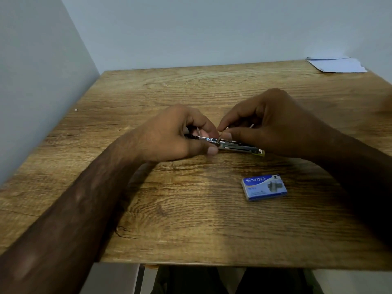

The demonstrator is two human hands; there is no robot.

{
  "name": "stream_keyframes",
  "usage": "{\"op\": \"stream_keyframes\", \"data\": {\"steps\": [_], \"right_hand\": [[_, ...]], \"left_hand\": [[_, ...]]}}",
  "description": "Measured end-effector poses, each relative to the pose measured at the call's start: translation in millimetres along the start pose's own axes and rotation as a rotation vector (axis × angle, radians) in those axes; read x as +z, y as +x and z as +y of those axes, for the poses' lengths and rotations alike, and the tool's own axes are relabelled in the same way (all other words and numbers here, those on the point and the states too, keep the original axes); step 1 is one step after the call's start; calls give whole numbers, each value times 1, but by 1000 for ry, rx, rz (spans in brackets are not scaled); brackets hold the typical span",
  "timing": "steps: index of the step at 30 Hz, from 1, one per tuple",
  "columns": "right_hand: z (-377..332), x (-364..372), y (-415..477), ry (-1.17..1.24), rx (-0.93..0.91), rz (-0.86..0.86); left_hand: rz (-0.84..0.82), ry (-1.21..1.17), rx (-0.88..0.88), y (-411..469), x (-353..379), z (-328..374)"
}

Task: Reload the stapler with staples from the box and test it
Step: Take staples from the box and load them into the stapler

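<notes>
Lying flat between both hands mid-worktop, the small metal stapler with a yellow-green base (239, 147) is pinched at its left end by the curled left hand (176, 134), while the right hand (269, 126) fingertips close on its top. A blue-and-white cardboard staple box (264, 187) sits nearer, on the wood-grain worktop (191, 219) against pale walls.

Both hands (180, 134) (269, 124) pinch the stapler (237, 146) beyond the staple box (264, 187)
</notes>
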State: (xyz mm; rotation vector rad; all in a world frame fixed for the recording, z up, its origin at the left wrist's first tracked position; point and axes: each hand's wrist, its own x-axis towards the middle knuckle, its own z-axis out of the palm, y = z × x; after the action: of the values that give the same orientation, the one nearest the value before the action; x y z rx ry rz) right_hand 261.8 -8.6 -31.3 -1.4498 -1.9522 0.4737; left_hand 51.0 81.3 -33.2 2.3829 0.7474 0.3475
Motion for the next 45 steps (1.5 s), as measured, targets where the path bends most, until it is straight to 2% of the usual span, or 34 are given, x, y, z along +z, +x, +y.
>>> {"op": "stream_keyframes", "data": {"steps": [12,20,29,36,45], "right_hand": [[-8,-3,15,-189,-208,-156],[-4,-2,10,-126,-216,-161],[-10,7,5,-201,-267,-88],[-11,5,4,-217,-260,-100],[-19,9,0,-363,-328,-101]], "left_hand": [[-39,-25,52,4,1,4],[-33,-72,83,3,1,3],[-9,-98,69,4,3,2],[-8,-67,76,4,4,0],[22,-85,97,3,4,1]]}}
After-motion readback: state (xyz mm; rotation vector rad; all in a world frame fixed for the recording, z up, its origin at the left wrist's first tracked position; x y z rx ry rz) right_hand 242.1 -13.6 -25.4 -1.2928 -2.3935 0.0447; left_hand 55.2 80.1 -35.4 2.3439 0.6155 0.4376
